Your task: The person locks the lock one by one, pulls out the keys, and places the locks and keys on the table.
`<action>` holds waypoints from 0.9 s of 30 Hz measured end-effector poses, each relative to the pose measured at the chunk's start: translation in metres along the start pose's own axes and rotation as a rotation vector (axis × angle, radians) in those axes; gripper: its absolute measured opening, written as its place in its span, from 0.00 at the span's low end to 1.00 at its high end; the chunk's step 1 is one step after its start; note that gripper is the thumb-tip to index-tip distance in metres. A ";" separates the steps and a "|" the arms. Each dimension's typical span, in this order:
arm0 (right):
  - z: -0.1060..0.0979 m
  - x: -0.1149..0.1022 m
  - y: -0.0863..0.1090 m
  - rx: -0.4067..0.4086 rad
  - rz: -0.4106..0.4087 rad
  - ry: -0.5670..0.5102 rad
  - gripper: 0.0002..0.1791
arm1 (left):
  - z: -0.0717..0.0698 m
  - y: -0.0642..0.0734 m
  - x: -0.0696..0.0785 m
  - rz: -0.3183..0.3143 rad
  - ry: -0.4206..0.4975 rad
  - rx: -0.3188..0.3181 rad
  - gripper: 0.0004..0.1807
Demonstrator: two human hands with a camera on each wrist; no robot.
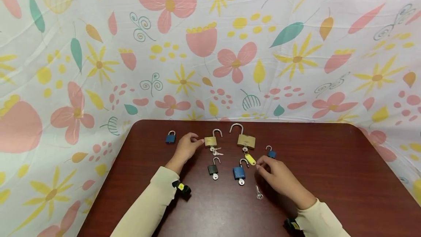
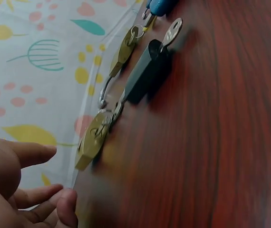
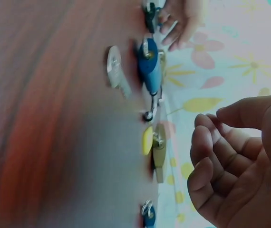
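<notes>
My left hand [image 1: 186, 146] is just left of a small brass padlock [image 1: 210, 142], fingertips right at its side in the head view. In the left wrist view its fingers are loosely bent with nothing between them. My right hand [image 1: 276, 174] hovers by the yellow key tag [image 1: 250, 159] of the larger brass padlock [image 1: 246, 141], whose shackle stands open. Nothing shows between its thumb and fingers in the right wrist view. Nearer me lie a black padlock [image 1: 212, 169] and a blue padlock [image 1: 239, 172], both with raised shackles and keys inserted.
A closed blue padlock [image 1: 170, 137] sits at the far left. Beyond my right hand lies a small blue padlock [image 1: 271, 154] with its shackle up, partly hidden. Loose keys [image 1: 258, 192] lie on the brown table [image 1: 210, 211]. A flowered cloth [image 1: 210, 65] hangs behind.
</notes>
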State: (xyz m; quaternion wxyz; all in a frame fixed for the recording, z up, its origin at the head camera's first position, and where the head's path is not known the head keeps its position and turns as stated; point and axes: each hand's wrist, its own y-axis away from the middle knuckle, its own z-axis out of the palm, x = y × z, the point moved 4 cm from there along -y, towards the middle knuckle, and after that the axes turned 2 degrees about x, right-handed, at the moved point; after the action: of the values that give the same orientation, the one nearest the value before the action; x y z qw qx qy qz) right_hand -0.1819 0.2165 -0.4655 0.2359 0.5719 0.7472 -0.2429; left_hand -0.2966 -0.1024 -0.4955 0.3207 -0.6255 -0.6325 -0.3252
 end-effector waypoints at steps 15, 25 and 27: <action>0.006 -0.022 -0.021 0.055 -0.050 -0.089 0.05 | 0.033 -0.007 0.015 -0.011 -0.144 0.011 0.28; 0.008 -0.031 -0.039 0.079 -0.055 -0.138 0.04 | 0.039 -0.006 0.021 -0.059 -0.213 0.023 0.28; 0.006 -0.035 -0.042 0.084 -0.058 -0.145 0.03 | 0.039 -0.007 0.022 -0.072 -0.198 0.020 0.27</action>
State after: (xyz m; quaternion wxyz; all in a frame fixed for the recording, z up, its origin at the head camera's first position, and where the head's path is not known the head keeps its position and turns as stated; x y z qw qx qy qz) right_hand -0.2142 0.1776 -0.4440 0.2582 0.5404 0.7335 -0.3214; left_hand -0.3035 -0.0577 -0.5004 0.2512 -0.6281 -0.6865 -0.2668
